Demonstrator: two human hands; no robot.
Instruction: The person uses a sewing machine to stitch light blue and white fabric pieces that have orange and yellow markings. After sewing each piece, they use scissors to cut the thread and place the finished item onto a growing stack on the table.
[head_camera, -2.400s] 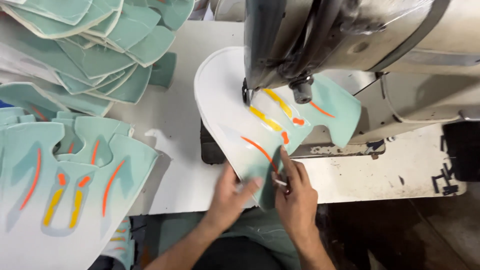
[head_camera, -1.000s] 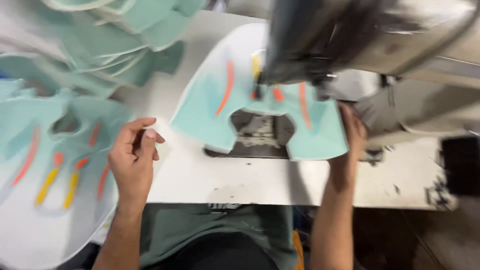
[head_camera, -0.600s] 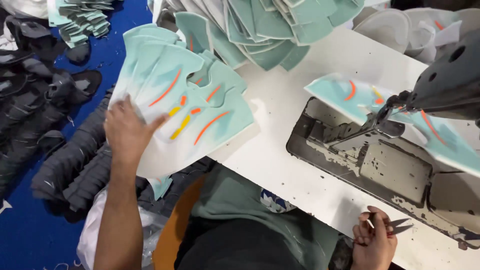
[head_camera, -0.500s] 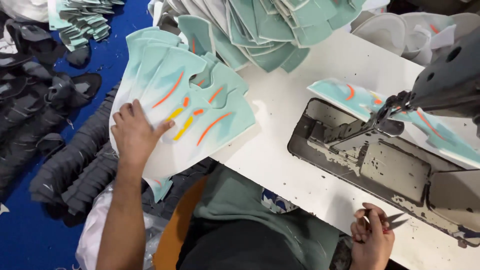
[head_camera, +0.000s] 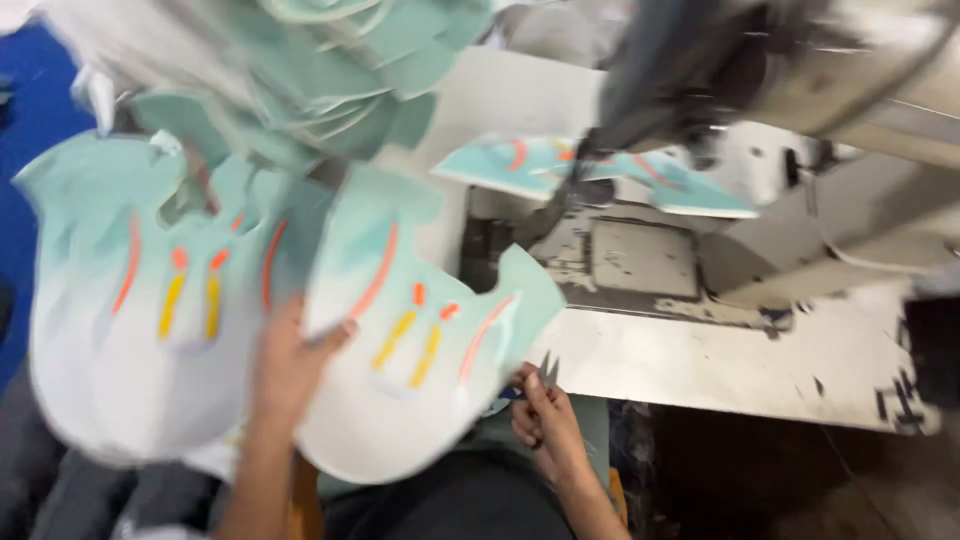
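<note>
My left hand (head_camera: 290, 365) grips a mint-and-white shoe upper panel (head_camera: 420, 340) with orange and yellow stripes, lifted off the stack and tilted toward the sewing machine. My right hand (head_camera: 545, 425) is curled near the table's front edge, holding small thread snips (head_camera: 547, 368). Another striped panel (head_camera: 560, 170) lies under the sewing machine head (head_camera: 700, 60). The picture is blurred by motion.
A stack of matching striped panels (head_camera: 140, 300) lies at the left. More mint pieces (head_camera: 340, 70) are piled at the back. The machine's metal bed plate (head_camera: 640, 260) sits in the white table (head_camera: 730, 360). Blue floor (head_camera: 30, 100) shows far left.
The view has swung back right toward the machine. My left hand has picked a panel off the left stack and carried it rightward. My right hand stays low with the snips.
</note>
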